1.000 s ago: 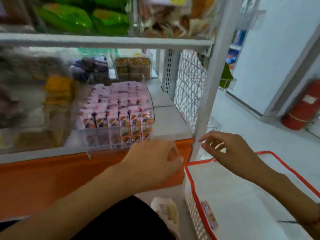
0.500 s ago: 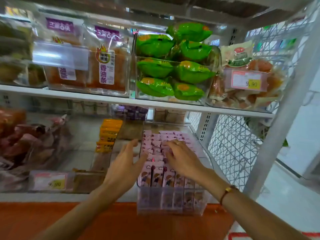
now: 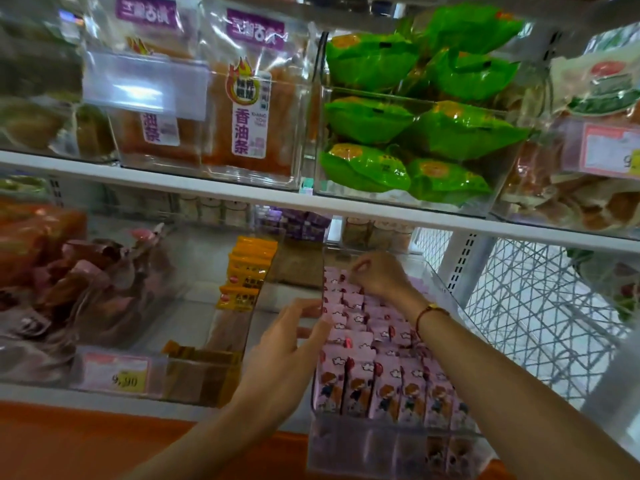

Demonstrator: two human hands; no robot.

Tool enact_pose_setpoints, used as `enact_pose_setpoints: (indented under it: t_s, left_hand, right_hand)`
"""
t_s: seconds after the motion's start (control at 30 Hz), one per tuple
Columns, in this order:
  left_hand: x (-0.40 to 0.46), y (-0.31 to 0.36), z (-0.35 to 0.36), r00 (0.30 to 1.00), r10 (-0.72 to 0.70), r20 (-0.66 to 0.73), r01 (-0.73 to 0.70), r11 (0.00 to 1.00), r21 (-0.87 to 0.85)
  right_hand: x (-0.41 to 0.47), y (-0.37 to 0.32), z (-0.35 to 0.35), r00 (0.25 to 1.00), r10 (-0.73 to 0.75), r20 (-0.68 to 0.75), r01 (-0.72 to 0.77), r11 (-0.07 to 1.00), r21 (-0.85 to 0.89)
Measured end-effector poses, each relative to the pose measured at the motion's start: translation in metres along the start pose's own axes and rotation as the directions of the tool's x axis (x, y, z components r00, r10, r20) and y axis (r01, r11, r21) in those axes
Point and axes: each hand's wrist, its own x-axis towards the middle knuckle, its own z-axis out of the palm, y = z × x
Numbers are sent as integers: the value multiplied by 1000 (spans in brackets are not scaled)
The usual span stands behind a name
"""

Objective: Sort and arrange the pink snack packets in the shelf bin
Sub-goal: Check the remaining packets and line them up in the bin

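Readable writing sits mostly in the upper half of the frame: the clear bread-stick bags [image 3: 247,112] at upper centre carry a white label with the characters 香油条 under a flame logo and a purple band of stylised characters, and a yellow-and-pink price tag [image 3: 116,375] at lower left reads 9.90; another price tag [image 3: 609,148] at the right edge is cut off and shows only a 9. The green packets [image 3: 412,123] in the clear box at upper right bear print too small to read. The pink snack packets [image 3: 377,379] stand upright in rows in the clear shelf bin [image 3: 388,448] at lower centre-right, their long axes vertical, printed faces with a cartoon child and clouds turned toward the camera, the rows running back into the shelf. The left hand [image 3: 287,341] reaches in from the lower left with its arm slanting up, fingers [image 3: 304,306] straight and spread, tips touching the left wall of the bin and the packets at mid-depth, gripping nothing. The right hand [image 3: 377,275] stretches from the lower right to the far rows, wrist with a red cord bracelet [image 3: 427,313], fingers curled down pinching the top of a rear packet. Orange packets [image 3: 247,271] stand just left of the bin
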Motion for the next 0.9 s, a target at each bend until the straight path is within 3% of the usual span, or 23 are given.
enact_pose_setpoints:
  t_s: [0.1, 0.23, 0.33, 0.4, 0.53, 0.63, 0.83, 0.9]
  left_hand:
    - [0, -1, 0, 1000, 15, 0, -15, 1000, 20]
    - [-6, 0, -3, 999, 23, -46, -20, 998, 61]
    - [-13, 8, -9, 977, 135, -166, -116, 986, 118]
    - [-19, 16, -12, 952, 247, -181, -222, 964, 149]
    - [-34, 30, -6, 910, 407, -85, -376, 892, 251]
    - [-41, 34, 1, 895, 445, -1, -424, 853, 305]
    - [-48, 31, 3, 904, 426, -35, -413, 892, 183]
    - [-52, 31, 4, 912, 406, -64, -395, 908, 138]
  right_hand:
    - [-3, -9, -7, 969, 123, -212, -36, 928, 371]
    - [-30, -24, -20, 873, 349, -341, -6, 707, 707]
    - [-66, -32, -29, 785, 549, -287, 64, 390, 919]
    - [-89, -35, -36, 779, 586, -223, 54, 291, 955]
    - [-138, -51, -49, 881, 443, -165, 30, 297, 954]
    - [-166, -61, -55, 938, 332, -100, -13, 320, 947]
    - [-190, -54, -60, 977, 210, 40, -97, 271, 958]
    - [-192, -50, -61, 985, 152, 84, -127, 301, 945]
